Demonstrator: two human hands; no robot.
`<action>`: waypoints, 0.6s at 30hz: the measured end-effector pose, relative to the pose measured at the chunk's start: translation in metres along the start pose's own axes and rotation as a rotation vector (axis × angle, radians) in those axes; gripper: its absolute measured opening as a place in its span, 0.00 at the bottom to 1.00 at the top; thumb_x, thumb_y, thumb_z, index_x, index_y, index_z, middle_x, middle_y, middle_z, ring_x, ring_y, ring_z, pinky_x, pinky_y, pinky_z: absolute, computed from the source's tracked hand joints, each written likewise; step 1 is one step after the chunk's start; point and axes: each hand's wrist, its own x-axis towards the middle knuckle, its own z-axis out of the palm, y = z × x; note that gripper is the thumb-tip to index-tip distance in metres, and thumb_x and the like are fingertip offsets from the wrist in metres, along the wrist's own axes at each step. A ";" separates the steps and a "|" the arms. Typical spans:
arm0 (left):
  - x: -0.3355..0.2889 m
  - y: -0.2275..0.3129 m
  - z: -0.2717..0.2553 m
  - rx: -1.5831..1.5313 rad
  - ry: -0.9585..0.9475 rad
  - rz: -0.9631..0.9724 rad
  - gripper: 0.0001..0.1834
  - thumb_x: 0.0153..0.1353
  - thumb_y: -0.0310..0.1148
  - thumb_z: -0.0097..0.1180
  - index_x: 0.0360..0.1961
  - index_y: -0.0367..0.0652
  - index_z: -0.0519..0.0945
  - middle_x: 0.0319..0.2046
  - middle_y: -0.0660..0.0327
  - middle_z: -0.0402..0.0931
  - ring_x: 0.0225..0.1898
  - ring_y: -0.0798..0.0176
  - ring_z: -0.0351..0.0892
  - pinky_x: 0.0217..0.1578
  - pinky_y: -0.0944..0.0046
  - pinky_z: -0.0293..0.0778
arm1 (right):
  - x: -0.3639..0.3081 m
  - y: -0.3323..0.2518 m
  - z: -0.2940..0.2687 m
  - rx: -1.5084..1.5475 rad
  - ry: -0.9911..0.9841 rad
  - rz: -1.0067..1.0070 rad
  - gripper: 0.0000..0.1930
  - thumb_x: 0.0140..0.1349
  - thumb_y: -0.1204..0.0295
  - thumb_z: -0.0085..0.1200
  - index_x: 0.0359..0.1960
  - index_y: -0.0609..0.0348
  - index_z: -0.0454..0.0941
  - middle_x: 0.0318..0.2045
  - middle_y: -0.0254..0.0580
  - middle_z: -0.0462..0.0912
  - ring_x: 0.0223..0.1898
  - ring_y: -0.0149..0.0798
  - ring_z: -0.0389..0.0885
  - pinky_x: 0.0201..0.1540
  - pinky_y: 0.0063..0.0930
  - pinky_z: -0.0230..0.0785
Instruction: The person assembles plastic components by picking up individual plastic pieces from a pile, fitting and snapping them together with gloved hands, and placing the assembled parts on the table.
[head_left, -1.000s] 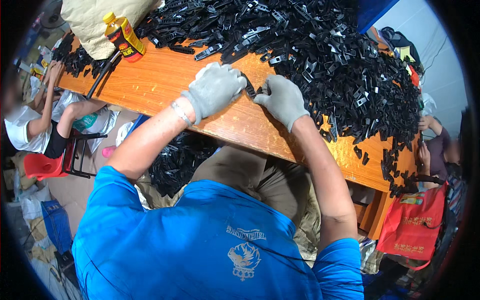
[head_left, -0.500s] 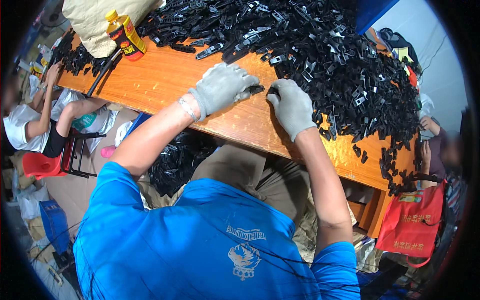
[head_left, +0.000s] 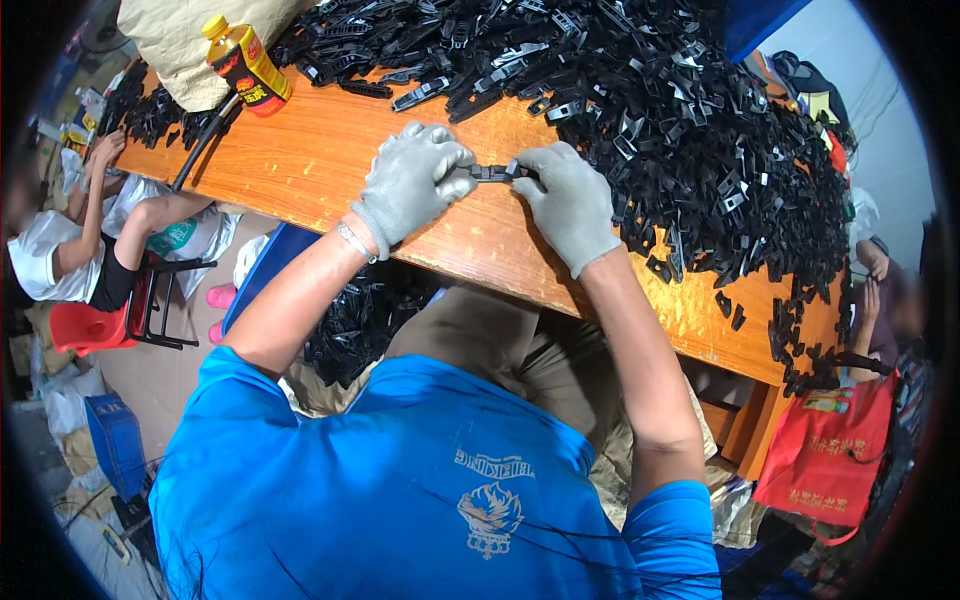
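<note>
A small, slim black plastic part [head_left: 492, 173] bridges the gap between my two gloved hands, just above the table's front part. My left hand [head_left: 412, 180], in a grey glove, pinches its left end between thumb and fingers. At its other end, my right hand [head_left: 572, 198], gloved alike, grips it with the thumb underneath. The fingertips cover both ends, so I cannot tell whether it is one piece or two pieces joined. Beyond my left hand lie long black plastic pieces [head_left: 480, 70] in a heap. Smaller black pieces [head_left: 700, 170] pile up beside my right hand.
A bottle with a yellow cap [head_left: 248, 65] stands on the wooden table [head_left: 300, 150] near a beige sack [head_left: 190, 50]. Below the table edge is a bag of black parts [head_left: 355, 325]. A red bag [head_left: 825, 455] hangs at the right. People sit at both sides.
My hands were apart, the left one with a black part at its fingertips. Now they hold a black part between them; the left hand has shifted slightly left.
</note>
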 end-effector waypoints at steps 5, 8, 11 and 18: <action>0.000 0.001 0.002 0.006 0.044 0.011 0.11 0.61 0.40 0.72 0.43 0.52 0.89 0.40 0.61 0.82 0.47 0.48 0.79 0.48 0.48 0.75 | 0.014 0.001 -0.001 -0.036 -0.123 -0.036 0.07 0.65 0.66 0.68 0.43 0.48 0.89 0.41 0.42 0.84 0.44 0.50 0.88 0.45 0.47 0.81; 0.003 -0.001 0.004 -0.032 0.064 0.059 0.10 0.61 0.39 0.73 0.42 0.51 0.89 0.40 0.60 0.81 0.47 0.47 0.79 0.48 0.48 0.75 | 0.016 0.009 0.000 -0.032 -0.113 -0.121 0.06 0.65 0.66 0.67 0.40 0.48 0.89 0.39 0.43 0.84 0.43 0.50 0.88 0.45 0.47 0.81; 0.005 0.004 0.006 -0.043 0.068 0.079 0.10 0.61 0.37 0.73 0.42 0.49 0.88 0.39 0.59 0.81 0.46 0.47 0.78 0.47 0.48 0.75 | 0.027 0.003 0.016 -0.198 -0.136 -0.281 0.06 0.61 0.64 0.70 0.37 0.47 0.87 0.37 0.39 0.83 0.38 0.48 0.88 0.39 0.44 0.81; -0.018 -0.026 -0.053 -0.019 -0.317 0.112 0.11 0.59 0.36 0.73 0.41 0.48 0.88 0.43 0.57 0.85 0.50 0.46 0.84 0.52 0.47 0.78 | -0.014 -0.014 0.021 0.069 -0.095 -0.317 0.08 0.63 0.63 0.67 0.41 0.47 0.87 0.39 0.39 0.84 0.40 0.48 0.87 0.43 0.43 0.81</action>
